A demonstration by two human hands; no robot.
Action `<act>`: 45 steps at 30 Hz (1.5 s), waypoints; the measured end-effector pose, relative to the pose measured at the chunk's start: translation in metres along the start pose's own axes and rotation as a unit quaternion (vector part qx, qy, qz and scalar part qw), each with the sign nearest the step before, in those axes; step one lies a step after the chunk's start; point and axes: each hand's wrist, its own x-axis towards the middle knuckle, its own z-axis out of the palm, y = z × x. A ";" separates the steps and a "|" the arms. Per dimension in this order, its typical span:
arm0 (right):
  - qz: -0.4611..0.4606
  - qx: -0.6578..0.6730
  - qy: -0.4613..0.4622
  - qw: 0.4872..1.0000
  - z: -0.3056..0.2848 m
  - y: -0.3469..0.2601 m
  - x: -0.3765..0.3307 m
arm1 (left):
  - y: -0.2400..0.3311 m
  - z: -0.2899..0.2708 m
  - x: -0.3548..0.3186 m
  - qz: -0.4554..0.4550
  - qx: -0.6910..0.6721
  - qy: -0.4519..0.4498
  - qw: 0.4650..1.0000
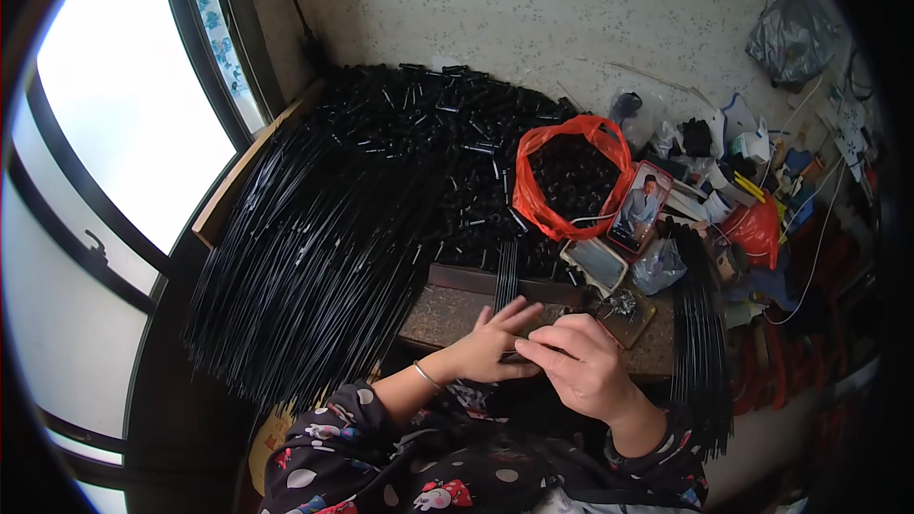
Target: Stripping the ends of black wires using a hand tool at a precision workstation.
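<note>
Several thin black rods [507,271] lie side by side across the near edge of a worn brown board, pointing away from me. My left hand [490,347] is closed around their near ends, a bangle on its wrist and some fingers partly stretched over them. Right beside it, my right hand [583,362] is pinched, its fingertips meeting the rod ends at the left hand. Whatever sits between those fingertips is too small or hidden to make out. Just right of the rods, a small heap of shiny metal bits [624,305] rests on a flat tan piece.
A large spread of long black rods [305,266] fills the left, with a pile of short black tubular parts [419,114] behind. At right stand a red plastic bag [522,192] of dark parts, a picture-lidded tin [640,205], a tray [597,264] and another rod bundle [700,343].
</note>
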 end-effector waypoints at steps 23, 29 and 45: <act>0.245 -0.231 -0.044 0.941 0.042 0.236 -0.093 | -0.016 0.022 -0.051 -0.087 0.363 -0.069 0.925; 0.221 -0.160 -0.108 0.956 0.028 0.245 -0.084 | -0.031 0.025 -0.050 -0.079 0.432 -0.104 0.892; 0.207 -0.005 -0.092 0.974 0.111 0.180 -0.048 | -0.031 0.022 -0.046 -0.089 0.351 -0.078 0.929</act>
